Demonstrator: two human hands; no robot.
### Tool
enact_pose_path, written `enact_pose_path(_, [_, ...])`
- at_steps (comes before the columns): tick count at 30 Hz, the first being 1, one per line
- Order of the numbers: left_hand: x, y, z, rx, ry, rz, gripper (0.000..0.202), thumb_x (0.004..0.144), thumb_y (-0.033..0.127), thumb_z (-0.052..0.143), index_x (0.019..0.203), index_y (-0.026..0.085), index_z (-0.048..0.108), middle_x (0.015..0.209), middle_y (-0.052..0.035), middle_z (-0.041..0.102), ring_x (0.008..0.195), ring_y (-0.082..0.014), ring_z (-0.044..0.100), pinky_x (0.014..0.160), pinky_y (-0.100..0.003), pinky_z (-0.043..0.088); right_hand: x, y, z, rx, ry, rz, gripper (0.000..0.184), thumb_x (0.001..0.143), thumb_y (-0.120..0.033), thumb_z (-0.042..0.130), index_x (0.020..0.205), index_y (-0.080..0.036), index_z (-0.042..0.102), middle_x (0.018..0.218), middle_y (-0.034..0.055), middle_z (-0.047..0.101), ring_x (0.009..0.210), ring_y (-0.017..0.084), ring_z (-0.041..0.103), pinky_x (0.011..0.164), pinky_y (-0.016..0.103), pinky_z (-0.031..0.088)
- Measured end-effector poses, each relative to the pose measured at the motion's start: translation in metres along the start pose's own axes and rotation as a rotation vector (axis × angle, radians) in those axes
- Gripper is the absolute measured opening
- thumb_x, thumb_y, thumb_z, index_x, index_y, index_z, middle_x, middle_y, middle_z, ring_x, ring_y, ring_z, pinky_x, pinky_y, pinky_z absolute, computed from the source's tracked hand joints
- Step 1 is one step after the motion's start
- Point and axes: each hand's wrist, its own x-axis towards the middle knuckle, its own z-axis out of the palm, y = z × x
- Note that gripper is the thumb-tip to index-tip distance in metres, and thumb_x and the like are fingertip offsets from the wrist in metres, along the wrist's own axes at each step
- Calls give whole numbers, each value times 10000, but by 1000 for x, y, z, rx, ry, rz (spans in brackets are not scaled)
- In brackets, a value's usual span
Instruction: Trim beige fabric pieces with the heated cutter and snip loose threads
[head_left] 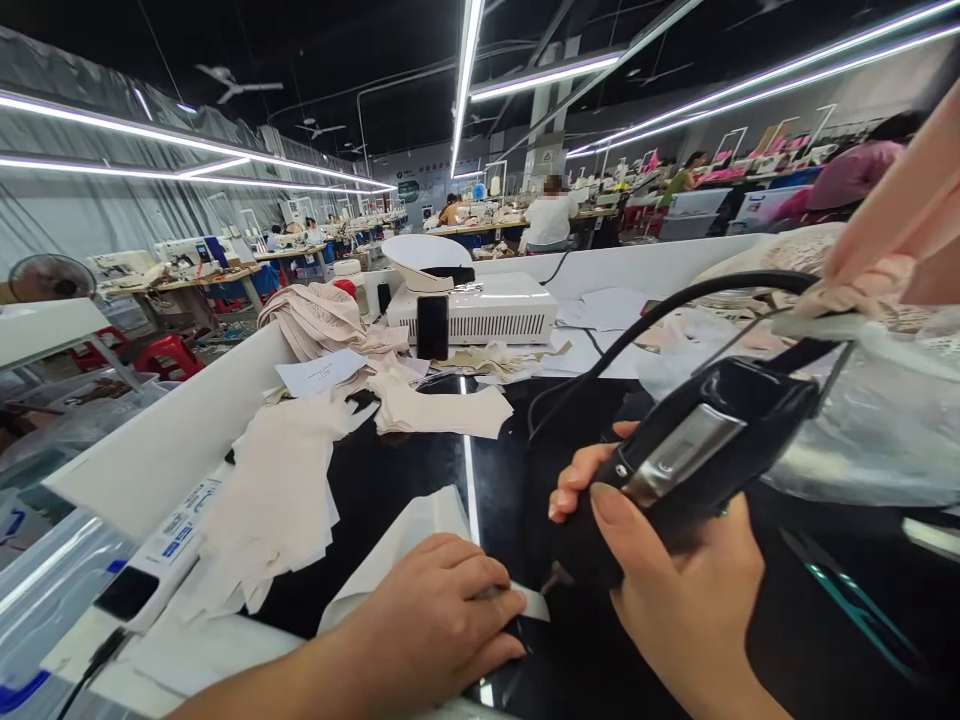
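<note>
My right hand (667, 580) is wrapped round a black hand-held corded tool (697, 445) with a silver plate on its side; its tip points down at the black table top (397, 480). A black cable (675, 300) arcs from the tool toward the back. My left hand (442, 615) lies curled on a white piece of fabric (405, 540) and a small white strip (529, 600), pressing them flat beside the tool's tip.
Cream fabric pieces (277, 490) lie piled at left, more cloth (427, 405) beyond. A white machine (472, 305) stands at the back. Clear plastic bags (877, 420) and pink cloth (900, 220) crowd the right. Other workers sit at distant tables.
</note>
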Motion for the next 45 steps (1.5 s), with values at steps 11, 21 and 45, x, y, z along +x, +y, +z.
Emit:
enact_pose_path(11, [-4, 1, -6, -14, 69, 24, 203, 1095, 311, 591, 1196, 160, 680, 1111, -64, 737, 989, -244, 692, 903, -385, 598, -2, -5, 3, 75, -36, 13, 357, 849, -431, 868, 1071, -308, 618, 785, -73, 713, 562, 126, 656, 538, 251, 587])
enact_pose_path(21, [-5, 2, -5, -29, 57, 26, 199, 1100, 290, 577, 1222, 164, 670, 1107, -66, 739, 998, -248, 701, 905, -394, 600, -3, -7, 5, 81, -42, 14, 306, 842, -364, 853, 979, -287, 590, 764, -73, 714, 542, 120, 653, 523, 246, 587])
enact_pose_path(45, [-3, 3, -6, 1, 51, 34, 186, 1077, 282, 623, 1210, 161, 672, 1120, -59, 729, 998, -230, 693, 904, -369, 604, -10, -13, -1, 125, -68, 38, 398, 865, -419, 871, 1158, -305, 626, 801, -64, 727, 565, 124, 664, 541, 251, 591])
